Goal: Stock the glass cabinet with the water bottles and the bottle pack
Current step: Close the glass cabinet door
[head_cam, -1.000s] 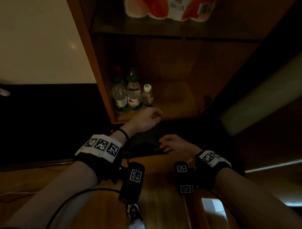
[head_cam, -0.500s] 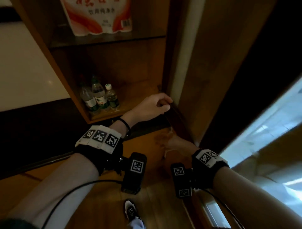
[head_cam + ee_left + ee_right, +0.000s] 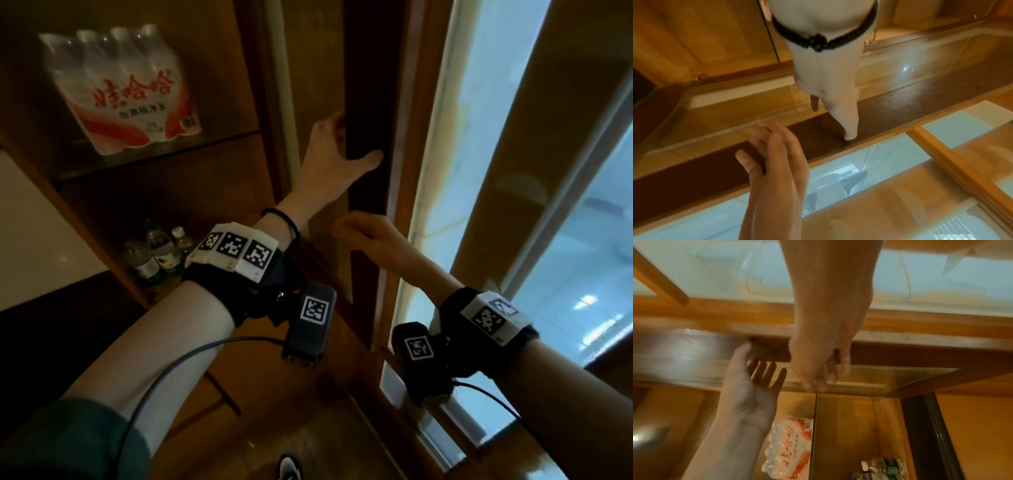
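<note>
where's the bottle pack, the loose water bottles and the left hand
bottle pack [image 3: 130, 99], head view, on its red printed wrap
water bottles [image 3: 161, 253], head view, on the middle bottle's body
left hand [image 3: 329, 161], head view, on its back

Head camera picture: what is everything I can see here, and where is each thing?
bottle pack: one, clear wrap with red and white print, on the cabinet's upper glass shelf.
water bottles: at least three, clear with green or white caps, standing together at the left of the lower shelf.
cabinet: one, brown wood, open in front, filling the left and middle.
glass door: wood frame with pale blue-looking panes, at the right; its dark edge is where both hands are.
wrist cameras: two, black with square black-and-white markers, one under each wrist.
shoe: one, dark and white, at the bottom edge.
left hand: fingers and thumb around the door's edge, higher up.
right hand: on the same edge, lower down; its grip is unclear.
</note>
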`<state>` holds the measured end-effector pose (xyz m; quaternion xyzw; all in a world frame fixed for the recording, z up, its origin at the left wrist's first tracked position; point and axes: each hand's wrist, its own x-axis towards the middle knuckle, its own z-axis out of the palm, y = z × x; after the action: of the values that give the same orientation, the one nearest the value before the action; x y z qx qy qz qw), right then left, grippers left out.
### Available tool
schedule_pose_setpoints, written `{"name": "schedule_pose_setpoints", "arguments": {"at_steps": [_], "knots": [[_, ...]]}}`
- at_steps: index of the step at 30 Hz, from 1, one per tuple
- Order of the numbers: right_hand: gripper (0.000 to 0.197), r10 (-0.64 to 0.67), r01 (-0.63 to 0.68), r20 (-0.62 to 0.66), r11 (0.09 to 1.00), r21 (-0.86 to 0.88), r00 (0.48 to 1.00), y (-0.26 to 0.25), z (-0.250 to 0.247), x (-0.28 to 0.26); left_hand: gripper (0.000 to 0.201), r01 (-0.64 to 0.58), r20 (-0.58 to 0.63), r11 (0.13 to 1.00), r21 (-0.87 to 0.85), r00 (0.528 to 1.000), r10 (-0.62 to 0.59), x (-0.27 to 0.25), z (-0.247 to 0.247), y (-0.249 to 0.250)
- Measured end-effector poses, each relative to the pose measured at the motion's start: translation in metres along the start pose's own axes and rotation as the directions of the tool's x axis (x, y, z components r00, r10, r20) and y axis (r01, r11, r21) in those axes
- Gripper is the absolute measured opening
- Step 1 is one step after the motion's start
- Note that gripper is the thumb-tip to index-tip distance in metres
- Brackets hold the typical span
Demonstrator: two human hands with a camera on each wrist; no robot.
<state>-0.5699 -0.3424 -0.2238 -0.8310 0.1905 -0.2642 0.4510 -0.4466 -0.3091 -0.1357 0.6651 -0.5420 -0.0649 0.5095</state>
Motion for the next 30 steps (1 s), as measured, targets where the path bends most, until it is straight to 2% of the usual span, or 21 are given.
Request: {"name": "schedule_pose_setpoints", "arguments": {"at_steps": [2,3,4,6,7,8,9,10,12,14,15,17,19,25,30], "knots": [[0.016,-0.059,0.074,-0.175,0.994,0.083,0.983,-0.006,-0.008,-0.013,0.081,0.012,-0.028,1.000,-0.029,1.000,-0.013,0.003,0.004,0.008],[0.015,-0.063,0.104,-0.292,0.987,0.126,0.954,-0.006,-0.010,-0.018,0.084,0.019,-0.029,0.999,-0.031,0.999,-0.019,0.003,0.006,0.011],[0.014,-0.054,0.128,-0.418,0.980,0.150,0.907,-0.006,-0.009,-0.020,0.086,0.025,-0.020,0.999,-0.027,0.999,-0.025,0.002,0.007,0.012],[0.009,-0.013,0.134,-0.642,0.981,0.140,0.766,-0.003,-0.006,-0.023,0.095,0.037,0.014,0.999,-0.014,0.999,-0.037,0.001,0.009,0.014],[0.009,0.013,0.116,-0.718,0.985,0.130,0.695,-0.001,-0.005,-0.023,0.099,0.044,0.028,0.999,-0.014,0.999,-0.044,0.000,0.010,0.016],[0.016,0.034,0.086,-0.772,0.990,0.115,0.634,0.003,-0.004,-0.021,0.104,0.053,0.031,0.998,-0.019,0.998,-0.053,-0.001,0.011,0.019],[0.028,0.041,0.063,-0.796,0.993,0.098,0.603,0.007,-0.004,-0.019,0.108,0.064,0.026,0.998,-0.026,0.998,-0.063,-0.001,0.011,0.021],[0.042,0.045,0.034,-0.785,0.996,0.084,0.618,0.011,-0.005,-0.016,0.112,0.076,0.018,0.997,-0.026,0.997,-0.075,-0.002,0.012,0.023],[0.066,0.076,-0.021,-0.673,0.996,0.089,0.736,0.019,-0.003,-0.010,0.115,0.095,0.003,0.995,0.008,0.995,-0.095,-0.002,0.016,0.027],[0.066,0.094,-0.018,-0.549,0.990,0.142,0.830,0.024,0.001,-0.006,0.117,0.099,-0.008,0.994,0.048,0.995,-0.099,-0.003,0.019,0.029],[0.056,0.099,-0.004,-0.524,0.984,0.180,0.846,0.027,0.005,-0.006,0.117,0.102,-0.011,0.993,0.061,0.995,-0.102,-0.003,0.021,0.029],[0.028,0.090,0.014,-0.552,0.983,0.182,0.829,0.025,0.010,-0.005,0.116,0.112,-0.023,0.989,0.100,0.994,-0.110,-0.001,0.022,0.030],[0.016,0.062,0.019,-0.584,0.991,0.131,0.809,0.024,0.012,-0.005,0.118,0.134,-0.019,0.981,0.142,0.991,-0.132,-0.002,0.022,0.034],[0.023,0.018,0.017,-0.566,0.998,0.057,0.824,0.016,0.027,-0.010,0.124,0.188,-0.043,0.972,0.144,0.982,-0.184,-0.014,0.011,0.038],[0.036,0.018,-0.048,-0.532,0.998,-0.043,0.846,-0.009,0.059,-0.017,0.118,0.186,0.000,0.975,0.119,0.982,-0.187,-0.031,-0.023,0.027]]}}
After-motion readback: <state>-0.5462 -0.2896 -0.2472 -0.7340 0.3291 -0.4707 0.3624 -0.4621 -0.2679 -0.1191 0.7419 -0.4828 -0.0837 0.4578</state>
